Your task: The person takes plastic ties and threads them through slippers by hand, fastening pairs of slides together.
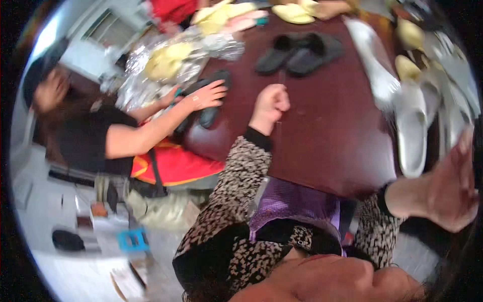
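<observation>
My left hand [270,106] is closed in a loose fist over the dark red table [322,131]. A thin pale line shows at its fingers, too faint to make out. Just beyond it lies a pair of black slippers [304,59], side by side. At the far right my right hand [445,189], blurred, has its fingers stretched out and apart. It is beside a pale grey slipper [412,136] at the table's right edge, and I see nothing held in it.
At the left, a co-worker's hand [209,95] rests on a dark slipper [207,117]. Crumpled clear plastic [141,63] with yellow slippers [168,60] lies beyond. More yellow slippers [294,12] sit at the far edge. Several pale slippers [455,118] crowd the right side.
</observation>
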`<action>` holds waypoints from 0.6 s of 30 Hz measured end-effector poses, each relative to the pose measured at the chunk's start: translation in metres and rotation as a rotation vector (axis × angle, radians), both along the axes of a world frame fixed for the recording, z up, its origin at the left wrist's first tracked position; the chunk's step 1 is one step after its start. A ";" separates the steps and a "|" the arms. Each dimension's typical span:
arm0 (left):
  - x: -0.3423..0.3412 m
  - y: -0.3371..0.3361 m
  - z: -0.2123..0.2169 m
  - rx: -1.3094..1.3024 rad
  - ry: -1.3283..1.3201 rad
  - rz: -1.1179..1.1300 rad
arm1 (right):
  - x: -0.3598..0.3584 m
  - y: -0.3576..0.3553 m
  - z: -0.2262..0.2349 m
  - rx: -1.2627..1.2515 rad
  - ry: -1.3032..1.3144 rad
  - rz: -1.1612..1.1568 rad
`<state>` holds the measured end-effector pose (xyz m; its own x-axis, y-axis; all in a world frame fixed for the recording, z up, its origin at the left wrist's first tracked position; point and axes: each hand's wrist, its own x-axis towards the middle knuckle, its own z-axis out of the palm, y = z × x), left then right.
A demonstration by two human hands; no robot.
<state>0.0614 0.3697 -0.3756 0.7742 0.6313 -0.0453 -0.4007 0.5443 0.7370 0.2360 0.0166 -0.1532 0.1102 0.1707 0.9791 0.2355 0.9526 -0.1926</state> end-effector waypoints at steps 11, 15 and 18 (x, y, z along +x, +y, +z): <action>0.009 -0.013 0.009 0.023 0.062 -0.056 | -0.039 0.023 0.034 -0.446 0.512 -0.868; 0.013 -0.013 0.001 0.030 0.058 -0.067 | -0.032 0.032 0.031 -0.507 0.467 -0.777; 0.010 -0.010 -0.004 0.017 0.049 -0.066 | -0.027 0.046 0.026 -0.551 0.433 -0.666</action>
<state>0.0716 0.3597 -0.3795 0.8110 0.5804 -0.0738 -0.3277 0.5550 0.7646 0.2095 0.0630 -0.1272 0.6832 0.3657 0.6321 0.4980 0.3997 -0.7695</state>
